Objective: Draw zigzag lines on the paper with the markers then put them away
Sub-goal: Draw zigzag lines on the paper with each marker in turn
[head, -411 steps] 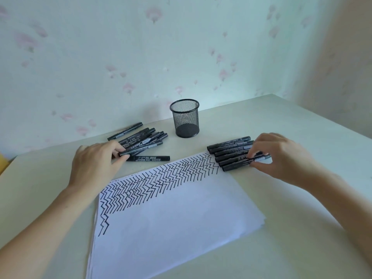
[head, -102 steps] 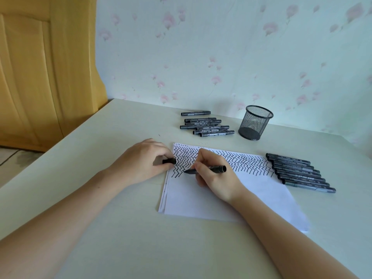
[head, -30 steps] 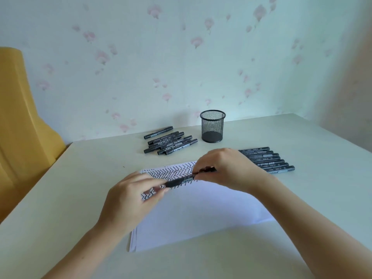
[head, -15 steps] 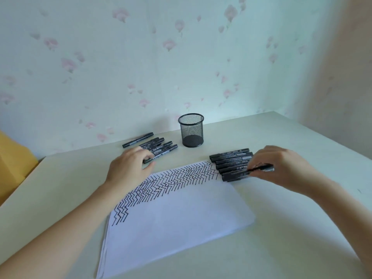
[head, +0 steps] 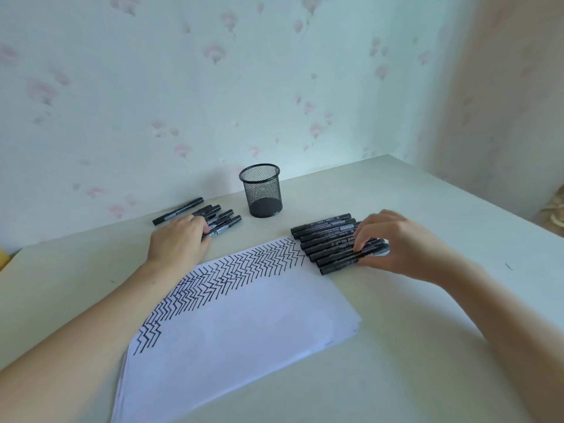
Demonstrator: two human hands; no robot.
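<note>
The right hand point(head: 393, 242) has its fingers point(head: 361, 239) bent down on the row of markers point(head: 329, 242) beside the paper point(head: 244, 325), maybe setting one in line; I cannot tell if they grip it. The left hand point(head: 180, 242) lies with fingers curled over the other marker pile point(head: 219, 219), likely picking the next one. The mesh cup point(head: 262, 190) stands between both piles on the tabletop point(head: 427, 331).

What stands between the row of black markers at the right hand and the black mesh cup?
Nothing visible: only bare table lies between the row of black markers and the open, upright black mesh cup.
</note>
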